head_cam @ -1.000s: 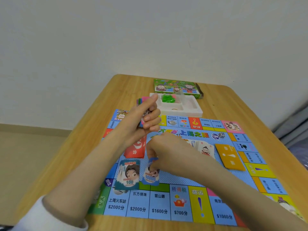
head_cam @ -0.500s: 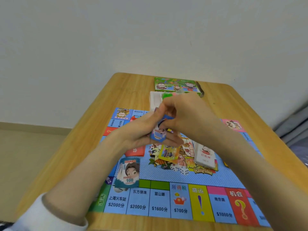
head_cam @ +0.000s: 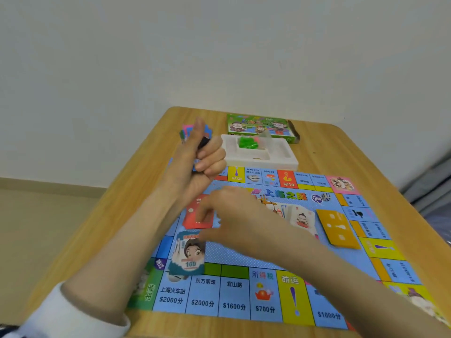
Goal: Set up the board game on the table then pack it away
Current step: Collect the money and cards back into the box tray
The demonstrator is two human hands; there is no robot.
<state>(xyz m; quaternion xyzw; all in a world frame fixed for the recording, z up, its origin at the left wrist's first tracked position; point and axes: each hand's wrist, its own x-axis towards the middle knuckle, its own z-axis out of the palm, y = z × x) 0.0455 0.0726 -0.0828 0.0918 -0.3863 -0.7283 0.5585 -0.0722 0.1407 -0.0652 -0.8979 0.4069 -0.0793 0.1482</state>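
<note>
Gripping a fan of pink, blue and green paper notes (head_cam: 195,131) in our raised left hand (head_cam: 202,159), thumb upright, we hold our right hand (head_cam: 231,215) low over the game board (head_cam: 244,298). Its fingers curl down beside the red card deck (head_cam: 192,219), but blur hides whether they pinch anything. Nearer us lies a stack of 100 notes (head_cam: 189,257). Beyond the board, the white tray (head_cam: 291,163) holds green pieces (head_cam: 246,142) in one compartment. The green box (head_cam: 258,125) lies just behind it on the table (head_cam: 341,154).
</note>
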